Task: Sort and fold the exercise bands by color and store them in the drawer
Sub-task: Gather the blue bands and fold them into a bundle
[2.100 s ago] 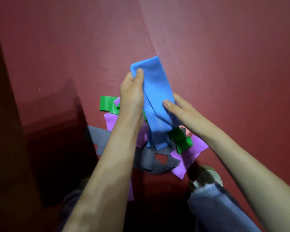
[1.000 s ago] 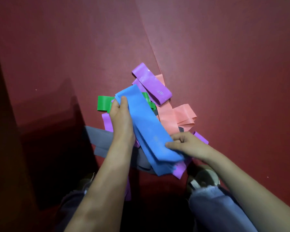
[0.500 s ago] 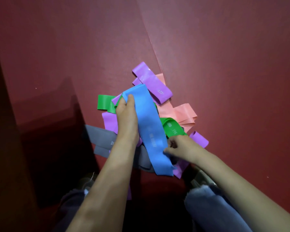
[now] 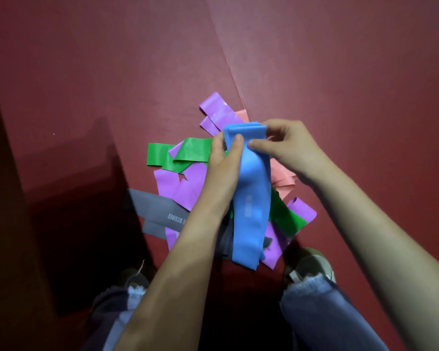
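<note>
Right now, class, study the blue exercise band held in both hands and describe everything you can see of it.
The blue exercise band is a flat, smooth, rubbery-looking strip, stacked in several layers at its top edge. Faint pale lettering runs along its middle, too blurred to read. It hangs lengthwise, lifted above the pile of purple, green, pink and grey bands on the red floor. The left hand pinches its upper left edge; the right hand grips the upper right.

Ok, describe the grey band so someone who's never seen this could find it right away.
On the red floor lies a heap of coloured bands. Go to its left edge, beside the left hand's forearm. The grey band lies there, the only grey one showing white lettering, under a purple band.
</note>
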